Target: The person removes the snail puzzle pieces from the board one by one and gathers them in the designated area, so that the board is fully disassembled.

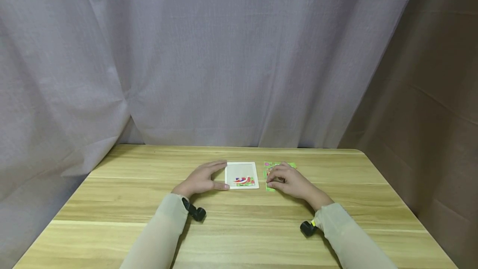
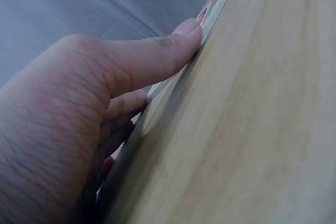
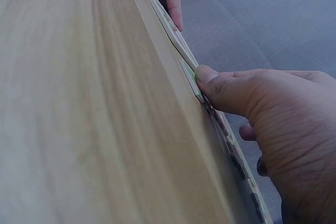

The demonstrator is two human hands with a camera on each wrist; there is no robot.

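Note:
A square white-rimmed puzzle tray (image 1: 240, 169) lies flat on the table, with several colourful puzzle pieces (image 1: 245, 182) grouped in its near right part. My left hand (image 1: 203, 179) spans the tray's left side, thumb at the near corner and fingertips at the far corner, fingers fairly straight. Just right of the tray lies a patch of green printed puzzle pieces (image 1: 291, 165), partly covered by my right hand (image 1: 287, 182). In the right wrist view, the thumb and a finger pinch a thin green-edged puzzle piece (image 3: 190, 81) at the near end of that patch.
The wooden table (image 1: 239, 227) stretches toward me and to both sides. A grey curtain (image 1: 224, 61) hangs along its back edge and left side, with a darker brownish drape (image 1: 429, 115) on the right. Small black cameras (image 1: 308, 228) are strapped to both wrists.

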